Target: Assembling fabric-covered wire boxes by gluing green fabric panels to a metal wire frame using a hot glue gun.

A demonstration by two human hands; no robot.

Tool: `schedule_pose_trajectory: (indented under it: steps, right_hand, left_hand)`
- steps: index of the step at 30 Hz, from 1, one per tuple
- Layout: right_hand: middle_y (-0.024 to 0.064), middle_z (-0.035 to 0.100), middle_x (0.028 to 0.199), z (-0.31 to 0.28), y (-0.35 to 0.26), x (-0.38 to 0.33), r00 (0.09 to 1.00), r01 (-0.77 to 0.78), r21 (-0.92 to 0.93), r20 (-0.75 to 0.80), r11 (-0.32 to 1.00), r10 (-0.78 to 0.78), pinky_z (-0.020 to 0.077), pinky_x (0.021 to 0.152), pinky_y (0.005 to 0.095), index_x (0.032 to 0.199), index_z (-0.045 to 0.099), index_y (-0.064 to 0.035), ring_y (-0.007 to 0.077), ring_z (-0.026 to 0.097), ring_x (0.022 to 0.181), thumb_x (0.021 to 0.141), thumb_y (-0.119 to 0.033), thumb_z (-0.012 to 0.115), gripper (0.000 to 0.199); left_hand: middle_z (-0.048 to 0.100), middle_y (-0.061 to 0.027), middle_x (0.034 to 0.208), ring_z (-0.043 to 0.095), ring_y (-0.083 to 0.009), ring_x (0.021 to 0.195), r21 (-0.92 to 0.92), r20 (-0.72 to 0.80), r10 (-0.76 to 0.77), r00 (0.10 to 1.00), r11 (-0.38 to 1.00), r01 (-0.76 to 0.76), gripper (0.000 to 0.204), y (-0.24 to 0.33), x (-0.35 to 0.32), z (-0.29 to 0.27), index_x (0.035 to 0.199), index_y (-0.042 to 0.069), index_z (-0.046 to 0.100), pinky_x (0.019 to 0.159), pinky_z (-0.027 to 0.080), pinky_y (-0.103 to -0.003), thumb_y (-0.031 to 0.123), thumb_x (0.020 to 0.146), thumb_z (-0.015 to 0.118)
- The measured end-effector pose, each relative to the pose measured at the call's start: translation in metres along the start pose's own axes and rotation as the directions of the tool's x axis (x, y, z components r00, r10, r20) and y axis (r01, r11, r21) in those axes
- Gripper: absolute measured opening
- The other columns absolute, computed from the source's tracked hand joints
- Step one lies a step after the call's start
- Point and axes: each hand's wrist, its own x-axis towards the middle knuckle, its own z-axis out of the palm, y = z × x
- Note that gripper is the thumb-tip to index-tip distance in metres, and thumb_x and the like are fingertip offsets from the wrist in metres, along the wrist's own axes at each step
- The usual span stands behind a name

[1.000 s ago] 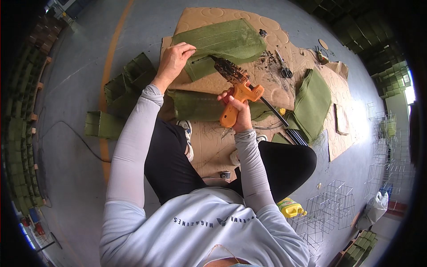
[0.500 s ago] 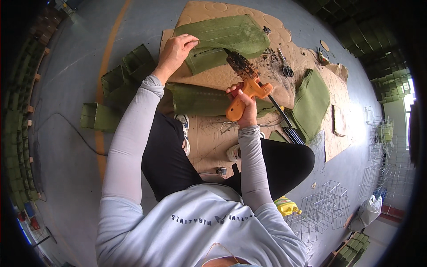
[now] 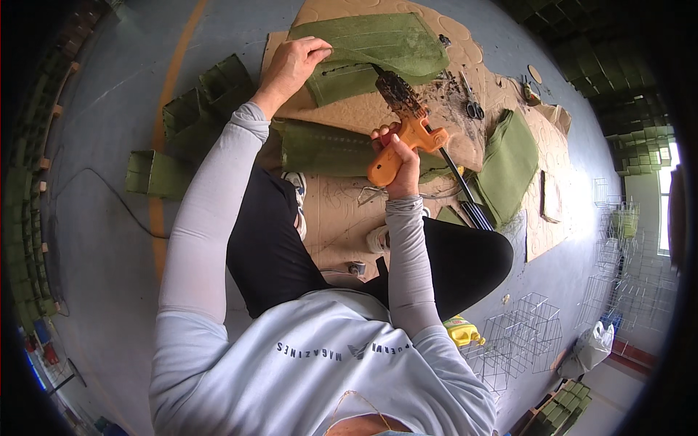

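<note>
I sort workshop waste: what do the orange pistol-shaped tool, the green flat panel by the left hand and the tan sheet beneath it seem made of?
Orange pistol-shaped tool: probably hard plastic, smooth and evenly coloured. Green flat panel: likely matte woven fabric or mesh, from its fine texture. Tan sheet: probably matte cardboard, brown with curved markings.

Cardboard [image 3: 331, 225] on floor [image 3: 105, 240] in front of me. Panel [image 3: 392, 43] on its far part, my left hand [image 3: 294, 65] at panel's left end, glue gun [image 3: 416, 132] in right hand [image 3: 405, 171], near side. Scissors [image 3: 473, 107] right of panel. Boxes [image 3: 156, 173] on floor left, wire frames [image 3: 516, 334] right.
</note>
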Motion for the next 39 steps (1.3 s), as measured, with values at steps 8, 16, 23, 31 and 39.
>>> schedule_pose_trajectory:
  steps: [8, 16, 23, 31, 39]
  right_hand:
    - [0.0111, 0.062, 0.101, -0.003, 0.004, -0.003, 0.999, -0.045, -0.013, 0.012, 0.999, 0.045, 0.0478, 0.094, 0.0395, 0.111, 0.054, -0.0017, 0.0281, 0.062, 0.099, 0.087, -0.007, 0.064, 0.027]
    - [0.0099, 0.063, 0.098, 0.006, 0.008, -0.006, 0.998, -0.063, 0.001, 0.030, 0.998, 0.063, 0.0485, 0.093, 0.0392, 0.112, 0.054, -0.0016, 0.0279, 0.064, 0.096, 0.085, -0.006, 0.065, 0.030]
    - [0.0083, 0.061, 0.100, 0.005, 0.010, -0.011, 0.994, -0.101, -0.087, 0.041, 0.991, 0.104, 0.0460, 0.095, 0.0382, 0.113, 0.054, -0.0045, 0.0260, 0.062, 0.099, 0.085, -0.012, 0.066, 0.032]
    - [0.0080, 0.061, 0.099, 0.006, 0.015, -0.013, 0.990, -0.121, -0.068, 0.067, 0.990, 0.125, 0.0458, 0.095, 0.0381, 0.114, 0.054, -0.0050, 0.0258, 0.062, 0.099, 0.083, -0.013, 0.068, 0.034]
    - [0.0069, 0.063, 0.099, 0.012, 0.018, -0.015, 0.988, -0.134, -0.056, 0.069, 0.989, 0.138, 0.0469, 0.091, 0.0369, 0.112, 0.055, -0.0050, 0.0244, 0.064, 0.096, 0.084, -0.013, 0.066, 0.031]
  left_hand:
    - [0.069, -0.0121, 0.089, 0.066, -0.0313, 0.076, -0.034, -0.044, 0.023, 0.999, 0.999, -0.025, 0.016, -0.002, -0.001, 0.003, 0.099, 0.005, 0.070, 0.066, 0.051, -0.037, 0.019, 0.093, 0.066]
    - [0.070, -0.0139, 0.091, 0.066, -0.0277, 0.074, 0.001, -0.008, -0.013, 1.000, 1.000, 0.013, 0.019, 0.002, -0.002, 0.002, 0.103, 0.001, 0.069, 0.068, 0.050, -0.034, 0.017, 0.093, 0.066]
    - [0.070, -0.0143, 0.092, 0.066, -0.0303, 0.076, -0.013, -0.022, 0.014, 1.000, 1.000, -0.015, 0.020, 0.001, -0.001, 0.004, 0.103, 0.001, 0.069, 0.069, 0.050, -0.035, 0.018, 0.093, 0.066]
    - [0.070, -0.0148, 0.093, 0.067, -0.0315, 0.078, -0.015, 0.000, -0.004, 1.000, 1.000, 0.004, 0.019, 0.000, -0.001, 0.002, 0.103, 0.002, 0.069, 0.069, 0.050, -0.035, 0.018, 0.093, 0.066]
    - [0.069, -0.0148, 0.092, 0.066, -0.0308, 0.076, -0.024, -0.006, -0.001, 1.000, 1.000, 0.000, 0.019, 0.001, -0.001, 0.002, 0.103, 0.002, 0.069, 0.068, 0.050, -0.035, 0.018, 0.093, 0.066]
